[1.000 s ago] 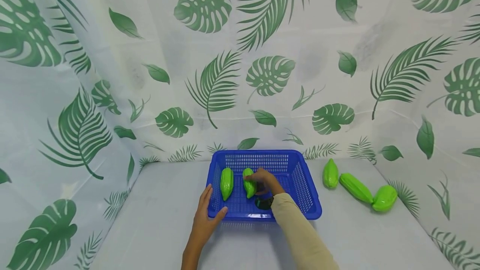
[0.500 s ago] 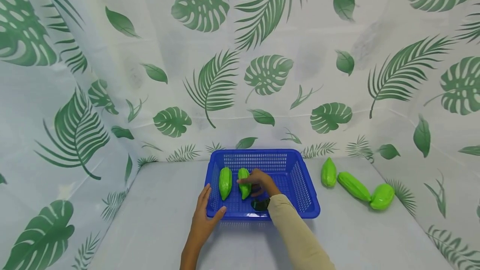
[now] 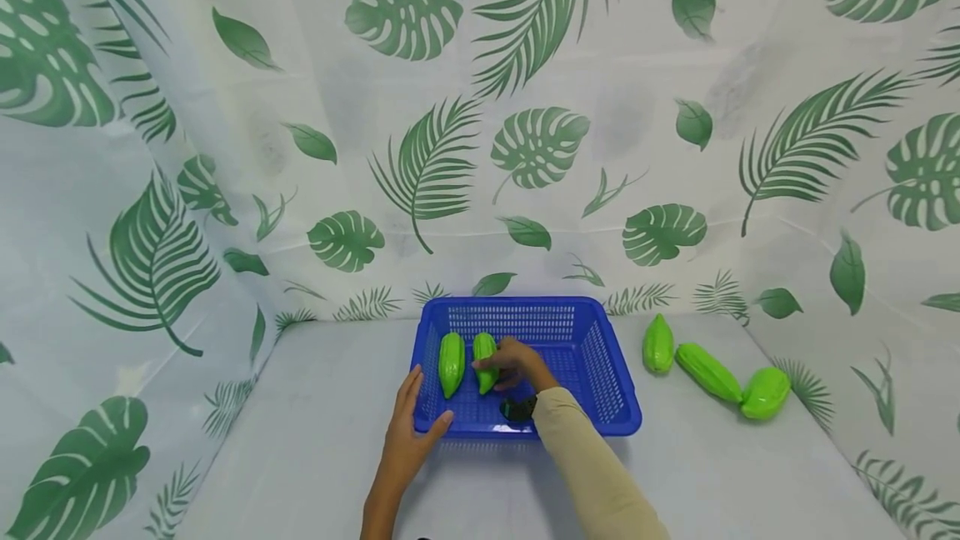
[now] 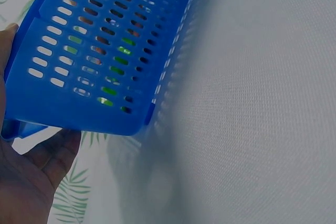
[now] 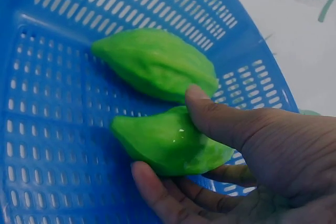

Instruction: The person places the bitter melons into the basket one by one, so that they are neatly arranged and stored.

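A blue plastic basket (image 3: 555, 427) with slotted walls holds two green ribbed fruits, each tapering at one end. My right hand (image 3: 517, 361) reaches into it and grips the right-hand green ribbed fruit (image 5: 163, 140), thumb over the top and fingers along the other side. Beside it lies the left-hand green ribbed fruit (image 5: 157, 66), its length roughly parallel. At the basket's front left corner rests my left hand (image 3: 408, 427), fingers straight along the left side and thumb spread to the front rim. The left wrist view shows the left hand (image 4: 26, 182) by the rim's corner.
To the right of the basket, a short green fruit (image 3: 658, 346), a long green ribbed one (image 3: 708, 373) and a rounder green one (image 3: 765, 394) lie on the white tabletop (image 3: 300, 440). A leaf-patterned sheet (image 3: 600, 123) rises behind.
My right hand has shifted left with the green ribbed fruit, bringing it nearer the other one in the basket. My left hand stays at the corner.
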Available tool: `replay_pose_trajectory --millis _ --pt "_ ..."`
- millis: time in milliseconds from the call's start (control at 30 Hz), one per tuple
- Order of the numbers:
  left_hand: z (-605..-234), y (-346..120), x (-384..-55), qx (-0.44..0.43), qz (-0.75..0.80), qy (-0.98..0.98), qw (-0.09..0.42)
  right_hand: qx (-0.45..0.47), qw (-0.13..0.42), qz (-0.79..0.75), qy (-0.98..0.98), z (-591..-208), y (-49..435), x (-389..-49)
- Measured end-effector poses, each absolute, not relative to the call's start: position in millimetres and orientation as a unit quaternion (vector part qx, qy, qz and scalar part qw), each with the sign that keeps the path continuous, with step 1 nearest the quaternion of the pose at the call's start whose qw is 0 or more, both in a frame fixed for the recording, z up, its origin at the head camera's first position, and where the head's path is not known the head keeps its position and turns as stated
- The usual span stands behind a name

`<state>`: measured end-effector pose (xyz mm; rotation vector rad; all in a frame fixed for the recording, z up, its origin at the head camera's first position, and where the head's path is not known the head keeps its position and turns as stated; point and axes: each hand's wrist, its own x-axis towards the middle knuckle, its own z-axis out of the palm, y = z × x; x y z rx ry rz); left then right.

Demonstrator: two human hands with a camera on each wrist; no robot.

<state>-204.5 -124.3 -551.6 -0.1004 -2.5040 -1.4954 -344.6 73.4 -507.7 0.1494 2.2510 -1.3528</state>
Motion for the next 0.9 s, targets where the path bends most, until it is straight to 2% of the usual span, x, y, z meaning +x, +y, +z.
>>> replay_pose_trajectory --millis 600,900 --pt "-551.9 -124.0 -205.0 -0.032 -0.506 -0.854 0.114 0.022 0.258 -0.493 0.831 -505.6 66.1 -344.2" --pt "-551.6 -123.8 -204.8 -0.032 -0.508 -0.853 0.112 0.036 0.249 -0.496 0.831 -503.3 64.8 -340.9"
